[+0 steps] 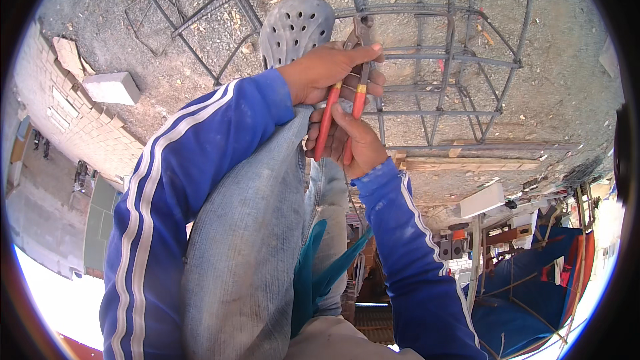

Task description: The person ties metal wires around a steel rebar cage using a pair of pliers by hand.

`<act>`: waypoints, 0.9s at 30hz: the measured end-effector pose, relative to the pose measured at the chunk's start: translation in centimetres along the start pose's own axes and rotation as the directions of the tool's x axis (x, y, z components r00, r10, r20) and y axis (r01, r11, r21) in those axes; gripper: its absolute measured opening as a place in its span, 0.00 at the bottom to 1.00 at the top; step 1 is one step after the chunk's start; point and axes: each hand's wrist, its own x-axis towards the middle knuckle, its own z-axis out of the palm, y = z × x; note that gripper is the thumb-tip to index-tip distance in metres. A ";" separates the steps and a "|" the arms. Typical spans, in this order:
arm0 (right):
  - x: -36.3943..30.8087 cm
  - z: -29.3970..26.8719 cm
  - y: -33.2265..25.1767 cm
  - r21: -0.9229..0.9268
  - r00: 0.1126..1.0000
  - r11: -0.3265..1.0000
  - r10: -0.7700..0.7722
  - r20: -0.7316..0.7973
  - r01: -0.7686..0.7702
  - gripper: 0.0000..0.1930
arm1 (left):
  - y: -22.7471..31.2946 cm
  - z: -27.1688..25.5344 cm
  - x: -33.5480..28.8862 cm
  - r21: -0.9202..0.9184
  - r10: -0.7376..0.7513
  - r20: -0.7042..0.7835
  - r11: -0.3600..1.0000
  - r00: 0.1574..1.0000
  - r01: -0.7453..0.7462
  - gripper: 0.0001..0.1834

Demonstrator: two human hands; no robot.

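A pair of pincers (359, 97) with red handles and yellow bands stands over the steel bars, handles spread apart and metal head pointing away from me. My right hand (357, 139) is closed around the lower handles. My left hand (327, 72) is closed about the upper part, its thumb reaching across just below the head. Its fingers partly hide behind the tool. Just beyond lies a rebar cage (448, 53) of ribbed bars and bent ties. Whether the jaws bite on any wire is too small to tell.
My foot in a grey perforated clog (297, 30) rests beside the bars. Timber planks (467, 164) lie right of my knee. A pale block (112, 88) sits near brick paving (93, 117) at left. A blue tarp (533, 293) and poles are at lower right.
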 end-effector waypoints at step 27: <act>0.0 2.1 2.0 -0.828 0.749 0.559 -0.532 -0.394 -0.038 0.22 | -2.1 2.4 1.5 0.662 0.366 -0.473 0.748 0.801 0.049 0.36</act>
